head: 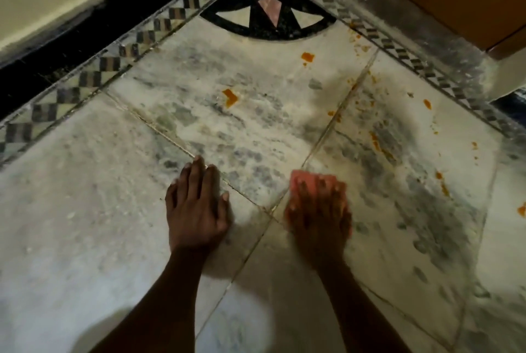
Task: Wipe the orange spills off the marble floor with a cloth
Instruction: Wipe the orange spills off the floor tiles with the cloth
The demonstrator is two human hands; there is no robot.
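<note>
Pink cloth [308,182] under the right hand [318,210]; orange spills [230,97] beyond it on grey-mottled white marble floor [85,196]; black-and-cream checkered border [113,63] farther off.
</note>
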